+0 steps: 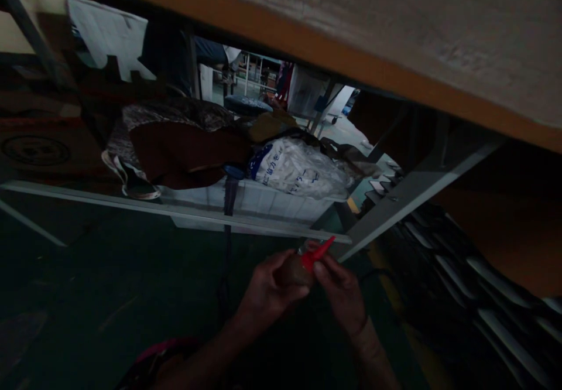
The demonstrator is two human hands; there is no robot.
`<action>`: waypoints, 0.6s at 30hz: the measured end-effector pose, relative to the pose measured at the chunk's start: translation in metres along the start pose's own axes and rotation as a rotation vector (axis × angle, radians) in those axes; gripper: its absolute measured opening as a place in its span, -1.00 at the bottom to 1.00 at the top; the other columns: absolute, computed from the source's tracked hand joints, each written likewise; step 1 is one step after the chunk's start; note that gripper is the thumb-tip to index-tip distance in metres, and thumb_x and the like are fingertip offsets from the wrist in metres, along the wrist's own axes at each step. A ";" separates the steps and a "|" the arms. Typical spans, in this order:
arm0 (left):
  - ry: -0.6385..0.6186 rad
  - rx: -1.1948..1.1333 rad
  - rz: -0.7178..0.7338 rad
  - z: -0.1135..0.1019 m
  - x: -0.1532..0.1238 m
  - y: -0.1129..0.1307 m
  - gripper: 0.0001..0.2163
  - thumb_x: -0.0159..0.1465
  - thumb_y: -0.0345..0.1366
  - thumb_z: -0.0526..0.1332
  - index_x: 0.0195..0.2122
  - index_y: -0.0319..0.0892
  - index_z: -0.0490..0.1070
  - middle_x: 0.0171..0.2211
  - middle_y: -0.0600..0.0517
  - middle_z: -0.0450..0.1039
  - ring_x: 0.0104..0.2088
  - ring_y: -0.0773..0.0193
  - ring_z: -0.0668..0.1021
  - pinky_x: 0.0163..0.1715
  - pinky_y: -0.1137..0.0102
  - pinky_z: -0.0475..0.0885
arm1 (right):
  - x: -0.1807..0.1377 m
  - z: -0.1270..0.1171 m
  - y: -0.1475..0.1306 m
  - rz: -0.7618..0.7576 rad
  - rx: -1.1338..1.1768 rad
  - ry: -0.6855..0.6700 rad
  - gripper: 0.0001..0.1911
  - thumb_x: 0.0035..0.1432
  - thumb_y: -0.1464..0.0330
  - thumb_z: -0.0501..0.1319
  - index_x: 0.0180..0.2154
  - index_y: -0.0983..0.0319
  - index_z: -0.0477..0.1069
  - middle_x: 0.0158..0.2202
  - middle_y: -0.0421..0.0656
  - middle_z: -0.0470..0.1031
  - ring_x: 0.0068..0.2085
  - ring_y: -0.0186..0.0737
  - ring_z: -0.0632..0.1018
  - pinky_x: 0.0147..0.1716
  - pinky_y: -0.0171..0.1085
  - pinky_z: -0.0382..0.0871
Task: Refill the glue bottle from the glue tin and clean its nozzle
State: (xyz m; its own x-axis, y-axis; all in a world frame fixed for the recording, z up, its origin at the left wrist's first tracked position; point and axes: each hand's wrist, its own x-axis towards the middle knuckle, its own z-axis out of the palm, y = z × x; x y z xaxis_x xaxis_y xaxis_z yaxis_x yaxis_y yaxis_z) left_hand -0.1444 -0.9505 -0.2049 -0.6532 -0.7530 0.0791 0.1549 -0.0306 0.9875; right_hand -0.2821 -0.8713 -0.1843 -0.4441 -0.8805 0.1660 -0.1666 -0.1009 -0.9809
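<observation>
Low in the middle of the head view, my left hand (267, 287) is wrapped round a small dark bottle (293, 272). A bright red pointed nozzle cap (317, 253) sits on the bottle and slants up to the right. My right hand (341, 290) is closed on the base of that cap, thumb and fingers pinching it. Something clear shows just behind the bottle, too dim to make out. Both hands are over the dark green floor, in front of the table frame's lower bar (184, 211).
Above me runs a tabletop edge (307, 38). A white bin (272, 202) behind the bar bears a white plastic bag (298, 167) and brown cloth (188, 150). A slanted metal leg (417, 197) stands right, beside stacked dark, pale-edged items (465, 279). A cardboard box (39, 144) is at left.
</observation>
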 end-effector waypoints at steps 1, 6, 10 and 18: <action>-0.036 -0.071 -0.042 0.000 0.001 0.002 -0.49 -0.10 -0.23 0.41 -0.09 -0.23 0.40 -0.12 -0.08 0.47 -0.10 0.02 0.48 -0.08 0.23 0.36 | -0.001 -0.001 0.000 -0.005 0.035 0.019 -0.69 0.13 0.24 0.25 -0.05 0.04 0.41 0.06 -0.20 0.34 0.13 -0.05 0.28 0.15 0.02 0.06; -0.191 -0.228 -0.107 0.004 -0.005 0.013 -0.46 -0.11 -0.25 0.43 -0.05 -0.16 0.41 -0.10 -0.01 0.49 -0.08 0.06 0.48 -0.09 0.31 0.38 | -0.010 -0.004 -0.020 -0.080 0.255 0.138 -0.41 0.01 0.38 0.36 0.07 -0.04 0.26 0.20 -0.23 0.12 0.21 -0.08 0.11 0.17 -0.01 0.03; -0.189 -0.230 -0.133 0.006 -0.009 0.019 -0.41 -0.17 -0.25 0.45 -0.06 -0.16 0.42 -0.07 -0.03 0.47 -0.03 0.02 0.46 -0.07 0.31 0.38 | -0.018 -0.004 -0.039 -0.233 0.180 0.236 -0.31 -0.02 0.42 0.38 0.10 -0.09 0.19 0.20 -0.23 0.12 0.21 -0.06 0.13 0.16 0.05 0.04; 0.040 -0.101 -0.094 0.011 -0.008 0.021 -0.48 -0.17 -0.30 0.41 -0.11 -0.21 0.44 -0.10 -0.05 0.50 -0.07 0.05 0.50 -0.09 0.31 0.42 | -0.016 -0.007 -0.039 -0.755 -0.924 0.461 -0.82 0.14 0.32 0.26 -0.20 0.23 0.41 -0.10 -0.06 0.39 0.08 0.14 0.26 -0.01 0.13 0.16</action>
State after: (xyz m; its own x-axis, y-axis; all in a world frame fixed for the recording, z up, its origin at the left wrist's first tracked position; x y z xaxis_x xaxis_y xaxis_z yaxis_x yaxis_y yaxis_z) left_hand -0.1442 -0.9383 -0.1829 -0.6384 -0.7694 -0.0207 0.1696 -0.1668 0.9713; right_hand -0.2742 -0.8498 -0.1477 -0.2041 -0.4857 0.8500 -0.9745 0.0181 -0.2237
